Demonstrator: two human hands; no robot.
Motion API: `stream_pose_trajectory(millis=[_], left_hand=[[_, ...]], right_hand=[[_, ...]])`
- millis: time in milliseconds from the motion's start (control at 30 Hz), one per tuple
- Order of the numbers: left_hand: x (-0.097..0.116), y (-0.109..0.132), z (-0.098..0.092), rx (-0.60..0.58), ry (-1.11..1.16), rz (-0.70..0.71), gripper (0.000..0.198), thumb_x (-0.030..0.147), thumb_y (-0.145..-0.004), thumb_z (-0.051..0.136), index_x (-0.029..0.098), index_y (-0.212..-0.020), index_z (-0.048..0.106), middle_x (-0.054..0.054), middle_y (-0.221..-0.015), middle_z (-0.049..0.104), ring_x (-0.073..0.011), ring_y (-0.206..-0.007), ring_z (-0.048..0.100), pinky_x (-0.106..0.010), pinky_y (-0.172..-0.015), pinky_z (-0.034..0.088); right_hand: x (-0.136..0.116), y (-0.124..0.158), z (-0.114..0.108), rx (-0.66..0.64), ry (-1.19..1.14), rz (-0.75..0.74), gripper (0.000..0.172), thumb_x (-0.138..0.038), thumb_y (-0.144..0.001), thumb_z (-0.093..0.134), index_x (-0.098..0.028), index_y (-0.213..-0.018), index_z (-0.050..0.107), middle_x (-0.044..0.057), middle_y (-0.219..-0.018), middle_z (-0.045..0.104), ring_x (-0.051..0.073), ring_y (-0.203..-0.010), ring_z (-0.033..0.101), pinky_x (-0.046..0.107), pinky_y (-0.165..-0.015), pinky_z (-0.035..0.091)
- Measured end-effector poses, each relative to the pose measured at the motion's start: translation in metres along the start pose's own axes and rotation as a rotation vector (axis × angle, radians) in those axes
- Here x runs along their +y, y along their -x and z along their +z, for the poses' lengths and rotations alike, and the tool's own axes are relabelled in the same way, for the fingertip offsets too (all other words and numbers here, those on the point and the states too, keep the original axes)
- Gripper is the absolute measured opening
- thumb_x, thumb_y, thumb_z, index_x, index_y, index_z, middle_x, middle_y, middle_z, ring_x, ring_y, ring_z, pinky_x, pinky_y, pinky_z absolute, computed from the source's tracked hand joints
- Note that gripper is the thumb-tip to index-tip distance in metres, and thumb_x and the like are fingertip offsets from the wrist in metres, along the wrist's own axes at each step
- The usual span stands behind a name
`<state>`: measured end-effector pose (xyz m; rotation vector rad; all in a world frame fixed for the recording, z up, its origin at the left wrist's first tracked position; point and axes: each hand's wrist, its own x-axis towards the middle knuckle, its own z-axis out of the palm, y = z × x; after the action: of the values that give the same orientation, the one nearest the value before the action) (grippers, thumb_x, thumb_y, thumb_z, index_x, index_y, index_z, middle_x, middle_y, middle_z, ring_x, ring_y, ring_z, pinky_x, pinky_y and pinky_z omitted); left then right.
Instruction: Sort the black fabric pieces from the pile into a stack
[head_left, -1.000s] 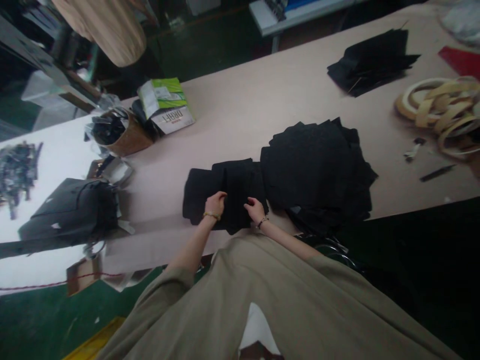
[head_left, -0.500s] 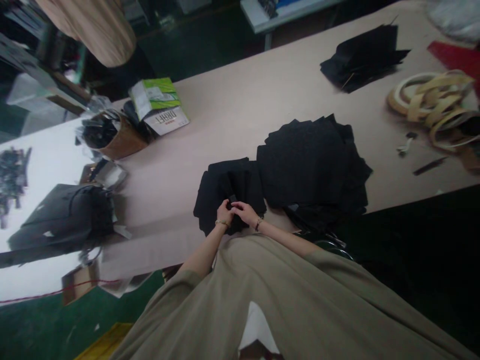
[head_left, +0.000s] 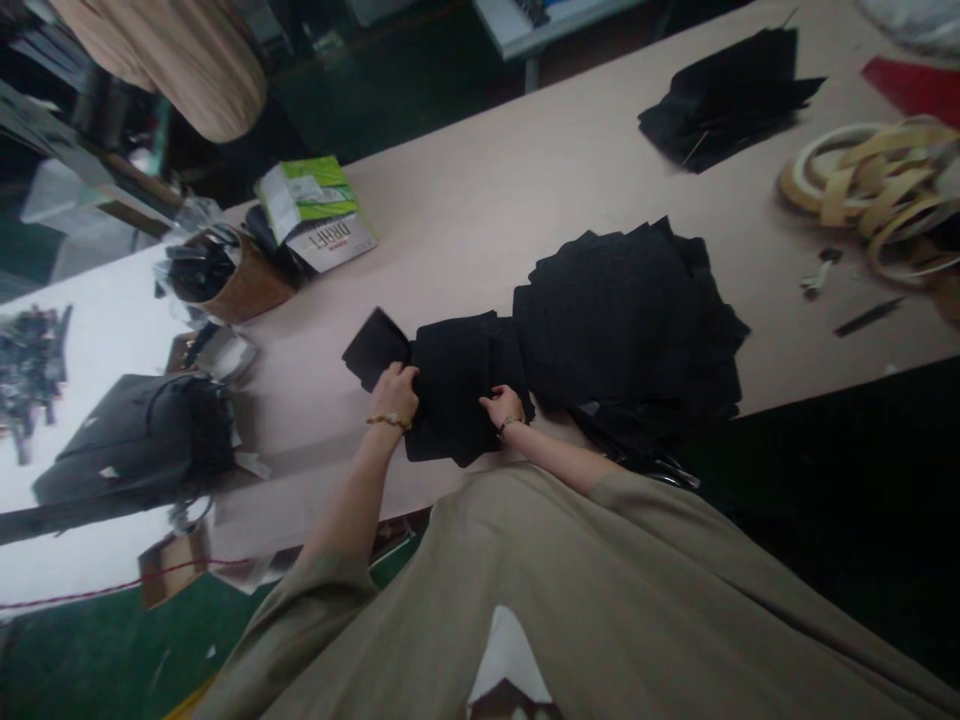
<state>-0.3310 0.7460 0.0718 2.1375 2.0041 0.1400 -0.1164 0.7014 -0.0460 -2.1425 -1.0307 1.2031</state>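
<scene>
**Black cloth bundle (head_left: pixel 457 385) under 2 bare hands at a table edge**

Near field: the left hand (head_left: pixel 394 392), with a gold bracelet (head_left: pixel 388 421) at its wrist, lay over the bundle's left end with its fingers curled. The right hand (head_left: pixel 502 408) sat at the bundle's near edge, its fingertips (head_left: pixel 495 402) on the cloth. Both hands touched the cloth, but the view did not show whether either pinched it or only pressed on it. The bundle's long axis ran left to right across the view, roughly along the table edge, and the bundle lay just ahead of both hands. A square black cloth piece (head_left: pixel 376 348) jutted out at a tilt from its left end, just beyond the left hand, the nearer of the 2.

Mid field: a larger black cloth pile (head_left: pixel 622 330) touched the bundle's right end on the pale pink table (head_left: pixel 480 215).

Far field: a smaller black cloth stack (head_left: pixel 720 95), coiled beige straps (head_left: pixel 862 185), a green-and-white box (head_left: pixel 315 210) and a brown container (head_left: pixel 251 288).
</scene>
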Motion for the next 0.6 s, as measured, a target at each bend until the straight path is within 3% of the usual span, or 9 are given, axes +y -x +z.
stream_pose_trajectory(millis=[100, 200, 400, 500, 600], left_hand=[[0.038, 0.011, 0.048, -0.117, 0.088, 0.034, 0.044, 0.003, -0.081, 0.046, 0.021, -0.113, 0.071, -0.012, -0.116, 0.062, -0.0259, -0.105, 0.062, -0.034, -0.09, 0.051], [0.05, 0.026, 0.08, -0.102, 0.167, -0.075, 0.043, 0.007, -0.086, 0.043, 0.021, -0.116, 0.07, -0.012, -0.11, 0.064, -0.0246, -0.097, 0.064, -0.033, -0.085, 0.053], [0.028, 0.038, 0.089, 0.007, 0.317, -0.198, 0.038, 0.009, -0.086, 0.045, 0.019, -0.109, 0.073, -0.011, -0.106, 0.068, -0.0238, -0.103, 0.064, -0.037, -0.098, 0.049], [0.029, 0.037, 0.096, 0.006, 0.475, -0.248, 0.031, 0.014, -0.085, 0.051, 0.02, -0.104, 0.074, -0.007, -0.105, 0.071, -0.0213, -0.104, 0.065, -0.035, -0.101, 0.048], [0.037, 0.035, 0.103, -0.009, 0.656, -0.312, 0.026, 0.033, -0.087, 0.059, 0.018, -0.102, 0.074, -0.007, -0.105, 0.073, -0.0206, -0.102, 0.067, -0.033, -0.097, 0.05]], right_hand=[[-0.006, 0.007, -0.002, 0.06, 0.05, -0.045, 0.024, -0.03, -0.073, 0.075, -0.021, -0.093, 0.065, 0.005, -0.096, 0.068, 0.02, -0.09, 0.066, 0.033, -0.085, 0.05], [-0.01, 0.016, -0.01, 0.084, 0.071, -0.168, 0.022, -0.033, -0.076, 0.072, -0.021, -0.093, 0.065, 0.007, -0.103, 0.067, 0.02, -0.096, 0.064, 0.032, -0.088, 0.049], [-0.021, 0.024, -0.017, 0.034, 0.009, -0.143, 0.011, -0.032, -0.079, 0.069, -0.024, -0.086, 0.067, 0.001, -0.085, 0.072, 0.018, -0.08, 0.066, 0.029, -0.076, 0.049], [-0.026, 0.027, -0.009, -0.002, -0.022, -0.239, 0.01, -0.03, -0.08, 0.068, -0.023, -0.087, 0.069, 0.002, -0.087, 0.073, 0.019, -0.08, 0.067, 0.029, -0.075, 0.05], [-0.028, 0.029, 0.0, -0.086, -0.079, -0.353, 0.011, -0.028, -0.082, 0.065, -0.022, -0.09, 0.071, 0.003, -0.09, 0.074, 0.019, -0.082, 0.068, 0.029, -0.077, 0.051]])
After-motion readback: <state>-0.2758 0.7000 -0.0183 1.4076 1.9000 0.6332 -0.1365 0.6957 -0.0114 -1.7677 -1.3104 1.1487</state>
